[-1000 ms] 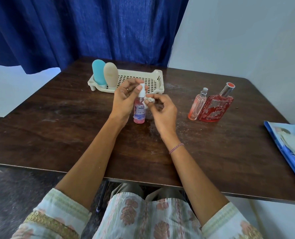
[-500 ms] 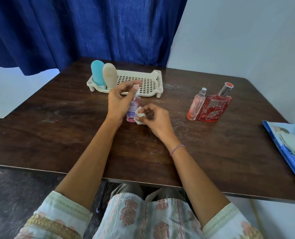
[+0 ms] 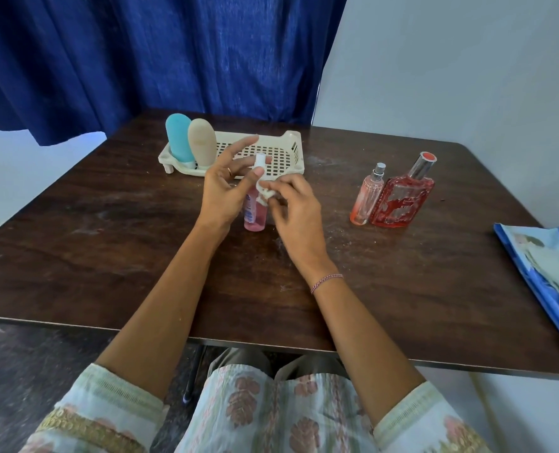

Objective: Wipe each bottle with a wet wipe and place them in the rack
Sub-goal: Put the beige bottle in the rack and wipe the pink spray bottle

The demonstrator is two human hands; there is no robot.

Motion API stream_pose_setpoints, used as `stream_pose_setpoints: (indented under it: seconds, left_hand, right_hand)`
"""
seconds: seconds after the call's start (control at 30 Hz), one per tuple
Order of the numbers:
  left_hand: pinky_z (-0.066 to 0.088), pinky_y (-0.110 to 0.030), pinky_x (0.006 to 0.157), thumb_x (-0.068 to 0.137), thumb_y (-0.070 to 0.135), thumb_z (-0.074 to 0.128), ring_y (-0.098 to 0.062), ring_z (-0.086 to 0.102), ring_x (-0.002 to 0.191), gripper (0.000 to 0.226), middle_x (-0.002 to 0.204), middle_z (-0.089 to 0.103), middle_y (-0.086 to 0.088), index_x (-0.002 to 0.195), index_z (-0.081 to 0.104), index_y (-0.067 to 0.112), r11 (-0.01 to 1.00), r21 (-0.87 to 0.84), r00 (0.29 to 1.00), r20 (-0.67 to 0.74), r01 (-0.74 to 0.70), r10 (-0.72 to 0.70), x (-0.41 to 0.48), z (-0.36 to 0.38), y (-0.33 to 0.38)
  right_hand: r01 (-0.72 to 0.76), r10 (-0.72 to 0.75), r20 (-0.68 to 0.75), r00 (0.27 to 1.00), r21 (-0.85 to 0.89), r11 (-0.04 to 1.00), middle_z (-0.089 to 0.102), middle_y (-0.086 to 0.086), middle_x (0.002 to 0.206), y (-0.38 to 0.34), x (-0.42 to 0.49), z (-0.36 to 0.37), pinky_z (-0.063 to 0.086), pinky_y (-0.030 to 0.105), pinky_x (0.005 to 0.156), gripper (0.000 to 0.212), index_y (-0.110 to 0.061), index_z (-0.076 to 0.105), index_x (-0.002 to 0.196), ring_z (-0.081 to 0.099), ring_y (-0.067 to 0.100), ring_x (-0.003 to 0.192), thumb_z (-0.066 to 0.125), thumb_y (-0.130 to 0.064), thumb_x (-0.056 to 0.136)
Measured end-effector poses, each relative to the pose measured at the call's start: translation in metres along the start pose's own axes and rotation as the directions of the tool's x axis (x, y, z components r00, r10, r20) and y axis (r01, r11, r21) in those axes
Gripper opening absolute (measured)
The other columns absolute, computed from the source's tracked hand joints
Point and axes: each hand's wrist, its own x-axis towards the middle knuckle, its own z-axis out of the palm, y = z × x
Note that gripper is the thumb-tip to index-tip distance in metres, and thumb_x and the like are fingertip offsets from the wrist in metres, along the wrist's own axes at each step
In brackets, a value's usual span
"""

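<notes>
A small pink spray bottle (image 3: 255,217) with a white cap stands upright on the dark wooden table (image 3: 108,250). My left hand (image 3: 224,188) holds it near the top with thumb and fingers. My right hand (image 3: 293,207) pinches a small crumpled white wet wipe (image 3: 266,192) against the bottle's neck. The cream perforated rack (image 3: 271,152) sits behind my hands, with a blue bottle (image 3: 178,138) and a beige bottle (image 3: 202,142) standing at its left end.
A slim pink spray bottle (image 3: 368,196) and a flat red perfume bottle (image 3: 402,199) stand together to the right. A blue wet-wipe pack (image 3: 546,273) lies at the table's right edge. A blue curtain (image 3: 160,53) hangs behind.
The right hand's wipe has moved from the bottle's lower body up to its neck. The bottle stands upright on the table again, and the left fingers have spread.
</notes>
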Motion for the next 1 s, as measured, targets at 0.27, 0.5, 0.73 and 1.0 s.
stream_pose_setpoints:
  seconds: [0.27,0.5,0.73,1.0]
  left_hand:
    - [0.048,-0.047,0.099,0.089,0.018,0.064,-0.024,0.061,0.112,0.033,0.123,0.065,-0.007,0.121,0.062,0.022,0.998,0.024,0.998,-0.004,0.059,-0.059,0.001,-0.001,-0.003]
    - [0.048,-0.039,0.098,0.090,0.014,0.062,-0.015,0.059,0.113,0.028,0.120,0.064,0.000,0.117,0.063,0.022,0.998,-0.002,0.995,-0.070,0.067,-0.067,0.003,-0.003,-0.006]
    - [0.048,-0.020,0.088,0.093,0.009,0.057,0.001,0.057,0.107,0.024,0.116,0.061,0.005,0.116,0.061,0.013,0.999,0.005,0.993,-0.103,0.050,-0.049,0.004,-0.003,-0.005]
    - [0.050,-0.026,0.087,0.095,-0.002,0.044,-0.012,0.058,0.107,0.032,0.115,0.058,-0.004,0.122,0.053,0.011,0.998,-0.043,0.998,0.035,0.053,-0.052,0.001,0.004,-0.005]
  right_hand:
    - [-0.073,0.076,-0.044,0.996,0.072,0.995,0.061,0.008,0.110,0.004,0.003,0.003,0.055,0.033,0.084,0.024,-0.005,0.063,0.109,0.061,0.017,0.100,0.063,-0.003,0.085]
    - [-0.131,0.126,0.066,0.990,0.089,0.987,0.062,0.005,0.090,0.003,-0.001,0.007,0.053,0.026,0.074,0.013,-0.006,0.067,0.087,0.059,0.011,0.076,0.073,-0.004,0.076]
    - [-0.113,0.106,0.261,0.959,0.012,0.994,0.062,0.007,0.087,0.003,-0.003,0.010,0.052,0.032,0.074,0.010,-0.004,0.069,0.085,0.055,0.011,0.073,0.072,-0.004,0.076]
    - [-0.011,0.011,-0.038,0.999,-0.004,1.000,0.056,0.010,0.115,-0.005,-0.001,0.005,0.046,0.033,0.099,0.027,-0.002,0.064,0.111,0.051,0.018,0.113,0.064,-0.001,0.084]
